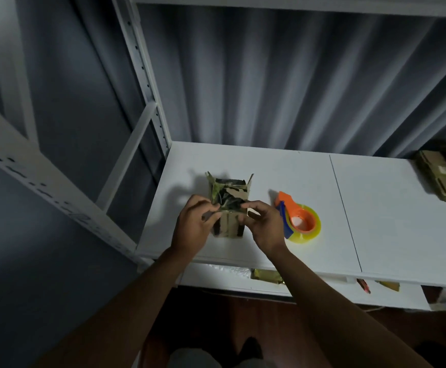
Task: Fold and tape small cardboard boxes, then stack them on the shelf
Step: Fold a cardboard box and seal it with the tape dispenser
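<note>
Both our hands are on the small cardboard box (228,208), which stands on the white shelf board (283,176) near its front left corner. Our left hand (192,224) has the fingers curled and seems to pinch the near flap at the left side of the box. Our right hand (263,224) holds the near right edge, with thumb and fingers bent around it. Neither hand is spread wide; both are narrow and closed on the cardboard.

We judge the box as light and thin. Such board is stiff only along its panels and bends easily at the creases, so too hard a squeeze may crush a wall. It is better to hold it at the corners and the flap edges, as we do now, and not in the middle of a panel. The far flaps are not yet folded and stand up open. Inside is something dark; we cannot tell what it is.

Just beside our right hand lies the orange tape dispenser (295,216) with a yellowish clear roll, near enough to take quickly. Further right, well apart, some brown boxes (442,173) sit at the shelf's far end. Behind is a grey pleated curtain (269,88).
</note>
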